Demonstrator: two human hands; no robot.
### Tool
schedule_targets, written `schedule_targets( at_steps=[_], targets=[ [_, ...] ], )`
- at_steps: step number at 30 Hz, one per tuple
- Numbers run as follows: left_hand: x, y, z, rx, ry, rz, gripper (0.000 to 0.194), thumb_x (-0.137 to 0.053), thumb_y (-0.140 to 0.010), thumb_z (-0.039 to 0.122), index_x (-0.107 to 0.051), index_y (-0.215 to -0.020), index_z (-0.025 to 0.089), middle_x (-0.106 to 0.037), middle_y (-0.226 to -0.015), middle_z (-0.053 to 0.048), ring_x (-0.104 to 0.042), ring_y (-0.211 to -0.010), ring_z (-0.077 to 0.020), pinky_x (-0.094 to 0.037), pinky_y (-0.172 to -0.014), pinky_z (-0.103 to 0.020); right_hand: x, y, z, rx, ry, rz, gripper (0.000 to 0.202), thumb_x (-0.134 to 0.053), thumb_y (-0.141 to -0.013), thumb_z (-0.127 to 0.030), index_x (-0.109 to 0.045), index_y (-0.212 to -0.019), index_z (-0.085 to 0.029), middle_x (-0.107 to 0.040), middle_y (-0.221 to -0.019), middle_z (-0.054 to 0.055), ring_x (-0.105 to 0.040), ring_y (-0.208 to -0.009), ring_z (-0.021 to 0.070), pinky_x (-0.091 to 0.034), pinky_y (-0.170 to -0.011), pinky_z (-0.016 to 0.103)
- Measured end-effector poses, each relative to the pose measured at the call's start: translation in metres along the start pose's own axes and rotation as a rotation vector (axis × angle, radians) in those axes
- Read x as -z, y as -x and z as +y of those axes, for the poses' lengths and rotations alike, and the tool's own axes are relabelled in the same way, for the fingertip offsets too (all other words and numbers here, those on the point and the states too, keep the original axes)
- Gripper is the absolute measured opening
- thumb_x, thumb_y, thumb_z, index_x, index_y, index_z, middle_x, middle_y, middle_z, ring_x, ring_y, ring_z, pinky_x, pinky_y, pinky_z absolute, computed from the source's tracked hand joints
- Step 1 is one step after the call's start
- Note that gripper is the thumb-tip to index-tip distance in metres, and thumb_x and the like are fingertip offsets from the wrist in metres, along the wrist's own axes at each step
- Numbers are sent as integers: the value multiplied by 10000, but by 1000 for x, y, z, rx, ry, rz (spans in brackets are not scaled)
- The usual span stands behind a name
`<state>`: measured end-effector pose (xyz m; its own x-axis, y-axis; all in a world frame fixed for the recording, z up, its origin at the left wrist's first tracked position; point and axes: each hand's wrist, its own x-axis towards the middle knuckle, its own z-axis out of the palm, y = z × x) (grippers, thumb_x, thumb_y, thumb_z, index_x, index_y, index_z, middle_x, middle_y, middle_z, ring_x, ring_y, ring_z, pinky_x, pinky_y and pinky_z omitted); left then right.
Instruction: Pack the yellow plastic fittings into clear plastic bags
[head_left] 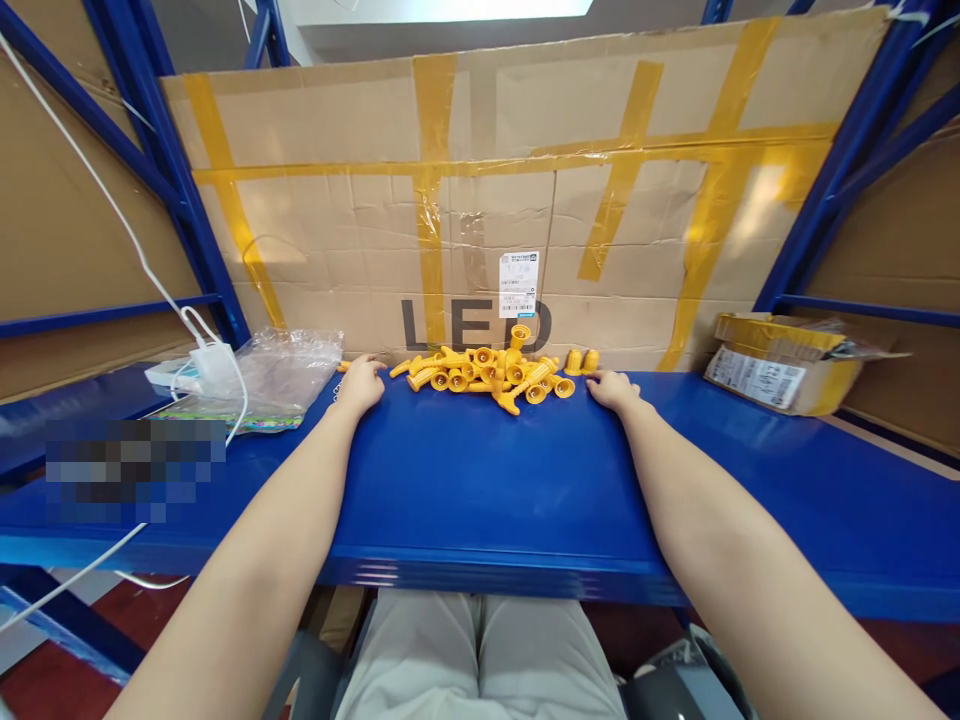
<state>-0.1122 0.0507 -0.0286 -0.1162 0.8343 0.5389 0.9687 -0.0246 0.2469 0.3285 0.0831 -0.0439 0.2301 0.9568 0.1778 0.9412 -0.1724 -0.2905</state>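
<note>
Several small yellow plastic pieces (480,372) lie in a heap at the back of the blue shelf (495,480), against the cardboard. Some are cup-shaped, others long and thin. Two yellow cups (582,362) stand side by side at the right end of the heap. My left hand (361,384) rests on the shelf left of the heap, beside a small yellow piece and a thin chain; its fingers are partly hidden. Right of the two cups, my right hand (611,390) lies on the shelf, fingers loosely extended and holding nothing.
A taped cardboard sheet (337,230) closes off the back. At left are clear plastic bags (281,370), a white charger (214,368) with cables, and a blurred patch. An opened small carton (787,365) sits at right. Blue posts (187,200) frame the shelf.
</note>
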Motion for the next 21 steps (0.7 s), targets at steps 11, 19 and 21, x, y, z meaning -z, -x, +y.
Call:
schedule_targets(
  at_steps=[11, 19, 21],
  targets=[
    [3, 0, 3, -24, 6, 10, 429, -415, -775, 56, -721, -1066, 132, -577, -1318, -120, -524, -1243, -236, -378, -1088, -318, 18, 11, -31, 157, -148, 12, 306, -471, -901, -364, -688, -953, -155, -707, -987, 116, -645, -972, 249, -492, -812, 305],
    [3, 0, 4, -26, 3, 30, 435, -407, -774, 47, -725, -1052, 155, -605, -1283, -89, -537, -1227, -219, -365, -1099, -326, 18, 5, -58, 232, -50, -77, 230, -528, -825, -213, -652, -1009, -156, -704, -1021, 102, -642, -965, 229, -487, -810, 292],
    [3, -1, 3, -34, 7, 34, 434, -411, -769, 44, -725, -1051, 145, -611, -1275, -97, -544, -1216, -221, -369, -1097, -326, 19, 5, -58, 243, -37, -22, 316, -550, -792, -178, -603, -1102, -153, -674, -1111, 113, -619, -1032, 234, -477, -839, 300]
  ],
)
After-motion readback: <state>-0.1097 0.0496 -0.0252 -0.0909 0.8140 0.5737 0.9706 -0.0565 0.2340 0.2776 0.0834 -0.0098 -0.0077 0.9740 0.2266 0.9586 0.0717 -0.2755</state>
